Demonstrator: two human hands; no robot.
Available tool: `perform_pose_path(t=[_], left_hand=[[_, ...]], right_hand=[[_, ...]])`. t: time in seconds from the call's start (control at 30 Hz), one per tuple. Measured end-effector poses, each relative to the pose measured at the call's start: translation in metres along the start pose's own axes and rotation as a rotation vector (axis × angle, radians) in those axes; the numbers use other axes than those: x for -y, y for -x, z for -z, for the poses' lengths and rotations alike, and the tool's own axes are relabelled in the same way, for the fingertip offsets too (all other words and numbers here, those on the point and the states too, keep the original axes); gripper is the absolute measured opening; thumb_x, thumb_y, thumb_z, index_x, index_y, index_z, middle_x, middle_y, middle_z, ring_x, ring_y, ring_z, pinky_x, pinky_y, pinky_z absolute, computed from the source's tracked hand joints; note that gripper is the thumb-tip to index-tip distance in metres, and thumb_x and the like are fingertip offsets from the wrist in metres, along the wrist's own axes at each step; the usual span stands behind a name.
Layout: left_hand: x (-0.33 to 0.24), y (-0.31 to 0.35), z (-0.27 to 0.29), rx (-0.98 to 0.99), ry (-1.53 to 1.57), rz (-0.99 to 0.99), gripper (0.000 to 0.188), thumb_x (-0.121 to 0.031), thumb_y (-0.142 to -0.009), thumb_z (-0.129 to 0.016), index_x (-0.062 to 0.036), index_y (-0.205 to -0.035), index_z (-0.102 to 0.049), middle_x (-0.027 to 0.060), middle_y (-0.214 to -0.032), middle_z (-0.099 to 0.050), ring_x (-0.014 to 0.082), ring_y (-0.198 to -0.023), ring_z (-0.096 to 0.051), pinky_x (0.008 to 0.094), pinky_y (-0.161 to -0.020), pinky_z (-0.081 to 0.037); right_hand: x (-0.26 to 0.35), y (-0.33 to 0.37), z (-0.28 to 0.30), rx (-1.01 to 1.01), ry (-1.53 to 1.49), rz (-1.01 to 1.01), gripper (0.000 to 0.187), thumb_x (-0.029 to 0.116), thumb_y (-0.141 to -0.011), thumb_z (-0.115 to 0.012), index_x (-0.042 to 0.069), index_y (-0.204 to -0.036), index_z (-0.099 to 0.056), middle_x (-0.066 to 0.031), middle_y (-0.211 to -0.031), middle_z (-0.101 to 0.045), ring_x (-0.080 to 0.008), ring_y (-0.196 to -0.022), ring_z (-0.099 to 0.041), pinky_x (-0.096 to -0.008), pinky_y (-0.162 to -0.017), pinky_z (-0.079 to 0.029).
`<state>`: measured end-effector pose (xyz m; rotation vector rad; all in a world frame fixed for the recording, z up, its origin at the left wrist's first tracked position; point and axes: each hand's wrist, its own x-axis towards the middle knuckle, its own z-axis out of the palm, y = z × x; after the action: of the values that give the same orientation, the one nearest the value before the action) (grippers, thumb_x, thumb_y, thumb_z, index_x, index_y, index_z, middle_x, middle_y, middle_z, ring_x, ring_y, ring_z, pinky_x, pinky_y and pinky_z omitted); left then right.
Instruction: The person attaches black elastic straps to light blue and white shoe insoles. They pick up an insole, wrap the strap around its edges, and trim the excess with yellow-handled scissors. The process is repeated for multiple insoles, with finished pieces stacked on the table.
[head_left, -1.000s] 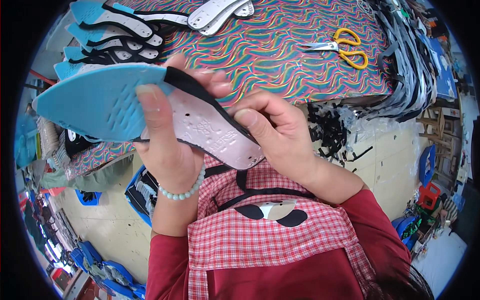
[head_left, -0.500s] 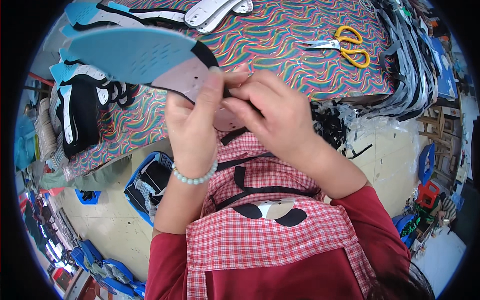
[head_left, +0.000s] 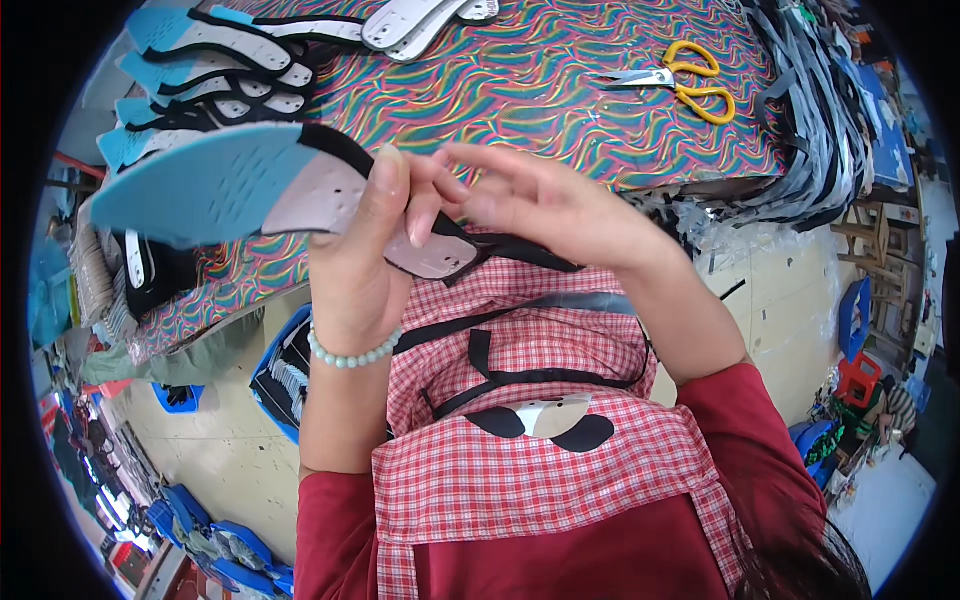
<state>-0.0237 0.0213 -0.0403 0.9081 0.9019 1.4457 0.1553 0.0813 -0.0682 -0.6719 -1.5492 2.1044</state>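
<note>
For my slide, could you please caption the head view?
Left hand holds a blue-and-grey foam insole while right hand hovers open above the swirl-patterned table.

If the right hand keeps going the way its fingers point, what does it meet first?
Probably the left hand gripping the blue and grey insole; the right hand points leftward at it, though depth is unclear.

I see yellow-handled scissors [head_left: 680, 82] on the swirl-patterned table [head_left: 520, 100], stacked insoles [head_left: 210, 60] far left, probably dark straps [head_left: 820, 130] heaped right.
</note>
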Motion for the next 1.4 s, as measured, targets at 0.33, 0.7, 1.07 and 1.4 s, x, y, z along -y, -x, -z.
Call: perform_pose_path(t=[0.33,0.7,1.07,1.4], left_hand=[[-0.012,-0.011,-0.003,-0.098,0.718,-0.163,0.024,-0.029,-0.098,-0.048,-0.007,-0.094,-0.058,-0.0018,-0.066,-0.046,0.0134,-0.077,-0.052,0.0374,-0.094,-0.04],[-0.006,0.028,0.002,-0.155,-0.451,0.033,0.018,-0.014,-0.088,-0.062,-0.0036,-0.103,-0.064,0.009,-0.09,-0.065,0.0218,-0.087,-0.06,0.0354,-0.081,-0.048],[-0.047,0.01,-0.012,0.316,-0.897,-0.278,0.027,-0.011,-0.076,-0.074,0.0004,-0.099,-0.066,0.0092,-0.079,-0.066,0.0228,-0.07,-0.063,0.0308,-0.063,-0.049],[-0.005,0.014,-0.043,-0.272,-0.106,-0.22,0.038,-0.025,-0.088,-0.066,0.0051,-0.11,-0.06,0.0115,-0.108,-0.064,0.0124,-0.085,-0.061,0.0254,-0.073,-0.049]], right_hand=[[0.027,0.013,-0.018,-0.335,1.169,0.505,0.037,0.026,-0.082,-0.067,0.008,-0.113,-0.056,-0.0083,-0.088,-0.06,-0.022,-0.072,-0.064,-0.034,-0.054,-0.053],[0.036,0.017,-0.011,-0.354,0.733,0.357,0.026,0.02,-0.092,-0.054,0.001,-0.11,-0.054,-0.0161,-0.089,-0.061,-0.0347,-0.081,-0.063,-0.0395,-0.067,-0.05],[0.106,0.022,0.0,-0.005,0.956,0.514,0.027,0.02,-0.087,-0.065,0.002,-0.108,-0.06,-0.0056,-0.084,-0.065,-0.0172,-0.07,-0.063,-0.0279,-0.062,-0.049],[0.017,0.008,-0.041,-0.555,0.267,0.6,0.01,0.011,-0.082,-0.069,0.005,-0.09,-0.067,-0.0056,-0.082,-0.063,-0.0174,-0.072,-0.059,-0.0274,-0.065,-0.046]])
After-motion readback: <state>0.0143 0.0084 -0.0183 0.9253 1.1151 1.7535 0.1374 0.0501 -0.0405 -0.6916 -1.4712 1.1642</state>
